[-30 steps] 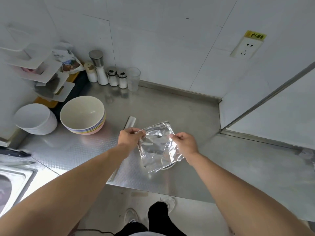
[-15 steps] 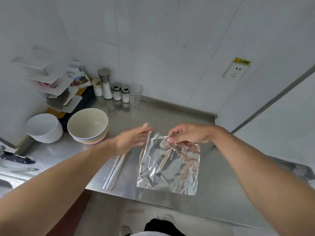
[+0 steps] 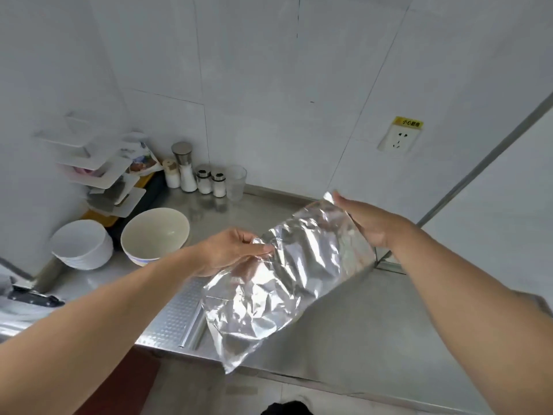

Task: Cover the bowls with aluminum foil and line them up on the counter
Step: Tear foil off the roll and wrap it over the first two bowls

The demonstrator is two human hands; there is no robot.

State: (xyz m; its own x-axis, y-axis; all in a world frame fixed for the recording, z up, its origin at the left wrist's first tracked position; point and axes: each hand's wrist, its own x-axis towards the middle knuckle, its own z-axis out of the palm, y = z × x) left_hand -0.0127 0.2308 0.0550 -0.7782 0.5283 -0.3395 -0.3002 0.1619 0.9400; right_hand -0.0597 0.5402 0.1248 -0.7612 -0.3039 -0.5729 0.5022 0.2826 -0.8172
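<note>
The left hand had the near edge of the foil sheet pinched between thumb and curled fingers, while the right hand held the far top corner, fingers mostly straight along the back of the sheet with the thumb side tucked behind it, so exactly how tight that grip was couldn't be told. The sheet hung in the air between the two hands, tilted and crinkly, its lower corner dangling past the front edge of the counter. Holding it by two spots like that was probably about stretching it flat before laying it over a bowl, since foil this wrinkled folds on itself otherwise. The bowls were off to the left and well apart from the sheet: a cream stack of bowls with a coloured rim showing at the bottom, and a white stack just beside it, neither covered yet. The foil roll lay on the counter under the left forearm, handy for the next tear, presumably. At the back wall stood some shakers and a clear cup, no readable labels. The wall socket had a yellow sticker with Chinese characters on top, too small to read properly. A knife sat at the far left.
</note>
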